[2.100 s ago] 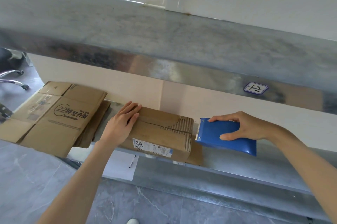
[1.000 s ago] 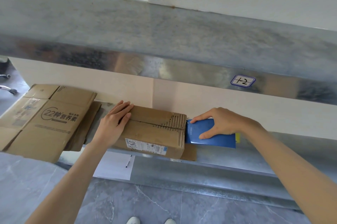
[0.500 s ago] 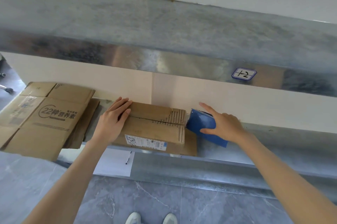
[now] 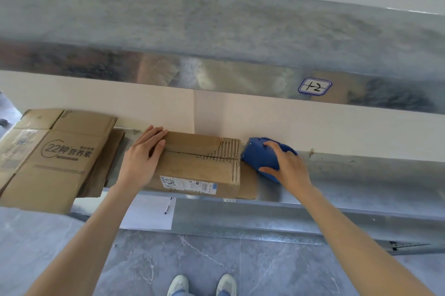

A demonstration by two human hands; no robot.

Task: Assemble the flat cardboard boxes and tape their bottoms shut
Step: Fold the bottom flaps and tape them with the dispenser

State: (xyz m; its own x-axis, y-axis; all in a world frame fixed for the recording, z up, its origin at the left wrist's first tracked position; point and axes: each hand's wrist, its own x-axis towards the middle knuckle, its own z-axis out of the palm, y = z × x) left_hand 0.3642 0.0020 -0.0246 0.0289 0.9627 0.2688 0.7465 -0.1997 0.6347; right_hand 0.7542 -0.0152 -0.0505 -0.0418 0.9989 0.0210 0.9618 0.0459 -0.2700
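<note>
Blue plastic, right of centre: gripping the tape dispenser (image 4: 260, 158) with the right hand (image 4: 289, 168), fingers and thumb curling round its shell. Tipping it up on its nose against the right end of the cardboard box (image 4: 197, 165), after holding it flat and clear of that end two seconds ago and butting it level against the end wall one second ago.

Pressing down meanwhile with the left hand (image 4: 142, 163), fingers straight and flat on the left end of the box top, grasping nothing; keeping that brace unchanged across the interval.

Standing the box at frame centre on the metal shelf (image 4: 361, 182), near its front edge, flaps folded shut and meeting along a centre seam (image 4: 192, 152) running left to right. Showing no tape along that seam yet, as far as the view allows; not revealing whether a tape end is already sticking to the right end wall, hidden behind the dispenser.

Reading the change as the start of the taping stroke: anchoring tape on the end wall, then probably calling for a pull leftward along the seam toward the bracing hand.

Leaving the stack of flat cardboard boxes (image 4: 53, 156) at left of frame, overhanging the shelf edge, awaiting assembly. Noting a white sheet of paper (image 4: 149, 216) below the shelf.
</note>
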